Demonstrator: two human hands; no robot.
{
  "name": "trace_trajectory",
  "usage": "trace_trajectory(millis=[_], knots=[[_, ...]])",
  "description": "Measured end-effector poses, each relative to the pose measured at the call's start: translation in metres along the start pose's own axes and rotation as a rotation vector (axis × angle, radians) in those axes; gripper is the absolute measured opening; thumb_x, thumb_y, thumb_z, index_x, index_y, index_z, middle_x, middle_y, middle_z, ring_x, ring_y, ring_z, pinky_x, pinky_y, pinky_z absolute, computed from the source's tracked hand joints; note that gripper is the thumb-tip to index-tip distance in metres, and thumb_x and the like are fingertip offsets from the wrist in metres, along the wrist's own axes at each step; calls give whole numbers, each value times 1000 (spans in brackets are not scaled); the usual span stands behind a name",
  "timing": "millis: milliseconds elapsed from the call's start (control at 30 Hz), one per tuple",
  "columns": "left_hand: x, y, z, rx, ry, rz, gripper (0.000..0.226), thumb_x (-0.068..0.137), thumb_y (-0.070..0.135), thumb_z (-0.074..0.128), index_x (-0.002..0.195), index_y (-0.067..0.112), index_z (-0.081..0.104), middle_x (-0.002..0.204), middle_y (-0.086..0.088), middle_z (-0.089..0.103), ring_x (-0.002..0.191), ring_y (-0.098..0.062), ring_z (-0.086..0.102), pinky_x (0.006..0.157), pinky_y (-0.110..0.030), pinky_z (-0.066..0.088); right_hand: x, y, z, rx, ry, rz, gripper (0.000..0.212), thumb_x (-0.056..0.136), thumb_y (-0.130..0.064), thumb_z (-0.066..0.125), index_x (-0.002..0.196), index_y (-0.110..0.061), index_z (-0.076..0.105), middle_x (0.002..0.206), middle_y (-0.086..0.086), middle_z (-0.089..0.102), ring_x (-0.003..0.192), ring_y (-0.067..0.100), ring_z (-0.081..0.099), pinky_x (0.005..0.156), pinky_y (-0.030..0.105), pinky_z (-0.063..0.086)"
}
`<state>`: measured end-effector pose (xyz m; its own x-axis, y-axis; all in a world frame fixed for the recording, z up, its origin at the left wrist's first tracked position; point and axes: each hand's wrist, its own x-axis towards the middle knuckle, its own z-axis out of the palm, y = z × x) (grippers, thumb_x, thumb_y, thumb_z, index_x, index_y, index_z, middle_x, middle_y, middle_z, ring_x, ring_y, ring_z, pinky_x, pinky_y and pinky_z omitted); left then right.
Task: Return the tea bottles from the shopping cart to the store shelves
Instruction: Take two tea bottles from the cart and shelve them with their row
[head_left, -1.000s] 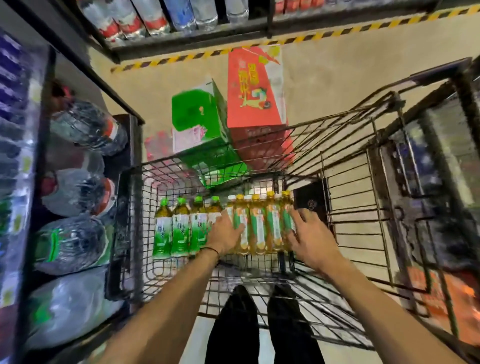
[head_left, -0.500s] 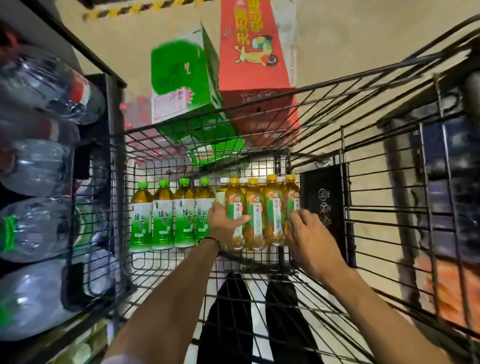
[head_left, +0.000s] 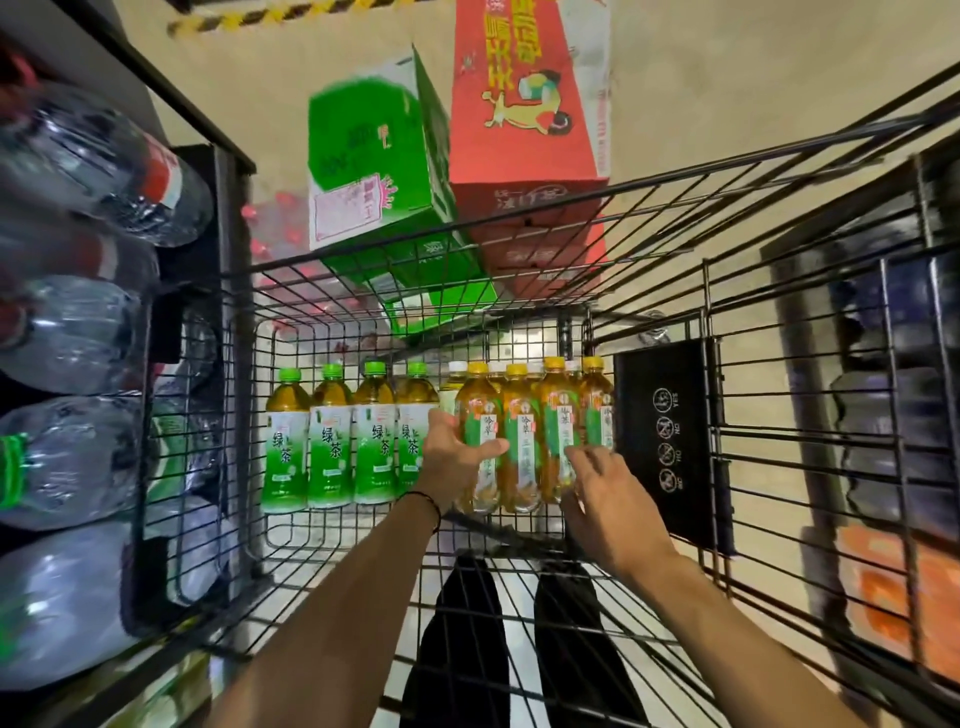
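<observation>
A black wire shopping cart (head_left: 649, 291) holds two groups of tea bottles standing at its far end. Several green-capped green tea bottles (head_left: 330, 436) stand on the left. Several yellow-capped amber tea bottles (head_left: 524, 431) stand on the right, with white-capped ones behind them. My left hand (head_left: 452, 457) grips the leftmost yellow-capped bottle (head_left: 480, 410), thumb across its label. My right hand (head_left: 608, 493) has its fingers curled on the rightmost yellow-capped bottles, at their lower labels.
Large water jugs (head_left: 78, 322) fill the shelf on the left, close to the cart side. A green carton (head_left: 374, 156) and a red carton (head_left: 524, 104) stand on the floor beyond the cart. A black sign panel (head_left: 670, 441) hangs inside the cart's right wall. Dark shelving (head_left: 893, 353) stands on the right.
The view has moved closer to the bottles. My left hand has closed further round the leftmost yellow-capped bottle. My right hand has slid a little lower on the right bottles.
</observation>
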<state>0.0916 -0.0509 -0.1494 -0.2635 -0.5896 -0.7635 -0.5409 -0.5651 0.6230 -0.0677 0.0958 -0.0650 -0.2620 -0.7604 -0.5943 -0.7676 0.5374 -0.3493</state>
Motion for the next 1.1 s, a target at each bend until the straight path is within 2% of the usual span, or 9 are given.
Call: trace_trajectory(millis=[100, 233, 300, 367, 467, 633, 867, 1033, 1100], knots=[[-5, 4, -7, -6, -3, 22, 75, 70, 16, 94, 119, 4, 39, 117, -33, 63, 103, -47, 70, 87, -61, 60, 5, -3, 7, 6, -12, 3, 51, 98, -26, 53, 146, -14, 41, 138, 9, 49, 123, 27, 48, 98, 37, 47], [-7, 5, -37, -9, 50, 4, 54, 77, 9, 90, 110, 14, 48, 109, -15, 73, 91, -25, 79, 73, -33, 65, 18, -16, 18, 38, 2, 2, 51, 97, -24, 55, 145, -11, 41, 143, 10, 48, 126, 27, 46, 105, 37, 44], [-9, 7, -58, -29, 67, 0, 50, 78, 8, 88, 109, 15, 50, 104, -10, 75, 87, -19, 79, 70, -28, 63, 28, -28, 25, 60, 53, 13, 62, 99, -26, 55, 154, -9, 31, 158, 13, 34, 144, 28, 33, 120, 42, 30], [-12, 9, -79, 23, 131, 23, 42, 80, 15, 87, 105, 19, 54, 94, -4, 77, 80, -12, 78, 63, -21, 61, 42, -39, 34, 30, 74, 34, 74, 102, -30, 48, 161, -7, 10, 169, 14, 7, 156, 30, 8, 127, 48, 13], [-14, 6, -107, 24, 191, 5, 48, 81, 25, 87, 110, 26, 49, 104, -5, 72, 89, -18, 76, 71, -33, 62, 64, -46, 51, -55, 54, 91, 84, 102, -33, 44, 159, -2, -10, 166, 20, -18, 154, 33, -17, 126, 50, -2], [-14, -6, -130, -38, 249, 17, 44, 86, 25, 81, 110, 28, 44, 109, -9, 69, 80, -13, 78, 63, -33, 64, 72, -50, 79, -118, 76, 147, 92, 102, -39, 47, 154, -2, -19, 159, 26, -30, 149, 38, -29, 126, 52, 1], [-21, -24, -121, -68, 215, -29, 49, 84, 30, 82, 112, 26, 42, 119, -16, 62, 104, -35, 71, 85, -58, 62, 71, -59, 99, -128, 171, 161, 92, 101, -41, 51, 159, -9, -13, 165, 22, -13, 154, 36, -15, 126, 54, 5], [-24, -33, -119, -36, 141, -36, 50, 88, 31, 80, 118, 20, 42, 118, -15, 65, 96, -28, 73, 71, -39, 65, 74, -72, 106, -107, 234, 200, 105, 80, -32, 80, 157, 0, 16, 165, 26, 12, 144, 38, 30, 119, 50, 31], [-24, -34, -120, -29, 131, -31, 54, 84, 34, 82, 118, 22, 44, 116, -13, 67, 93, -22, 75, 69, -32, 64, 78, -76, 110, -139, 286, 144, 93, 69, -30, 90, 136, 17, 45, 161, 24, 20, 138, 38, 35, 111, 54, 38]])
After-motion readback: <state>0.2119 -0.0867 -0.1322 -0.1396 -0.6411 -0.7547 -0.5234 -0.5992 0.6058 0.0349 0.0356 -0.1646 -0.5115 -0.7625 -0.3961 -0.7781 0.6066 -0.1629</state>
